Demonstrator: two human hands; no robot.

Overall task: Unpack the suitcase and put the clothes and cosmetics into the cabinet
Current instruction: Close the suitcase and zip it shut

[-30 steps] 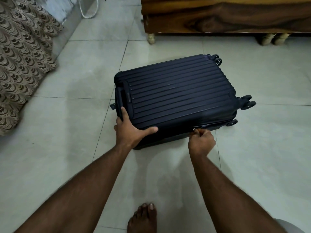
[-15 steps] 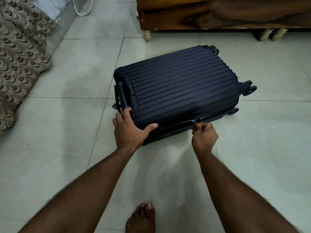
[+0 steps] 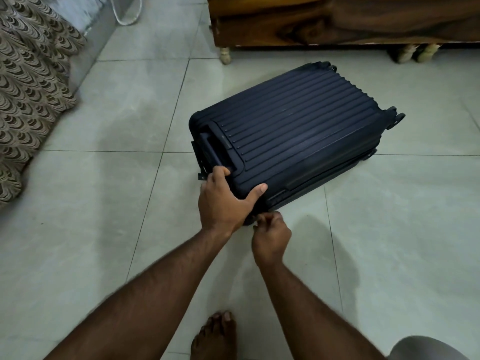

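Bare foot (image 3: 214, 333) cut off at bottom edge. Right hand (image 3: 270, 236) pinched on something tiny at suitcase (image 3: 293, 141) near corner, item unreadable. Left hand (image 3: 224, 201) clasped over that corner. Suitcase closed on tiled floor (image 3: 91, 203), contents hidden.

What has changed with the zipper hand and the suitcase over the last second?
The right hand, pinching the zipper pull, has run leftward along the suitcase near edge to the corner beside the left hand. The left hand still grips that corner; the lid stays shut.
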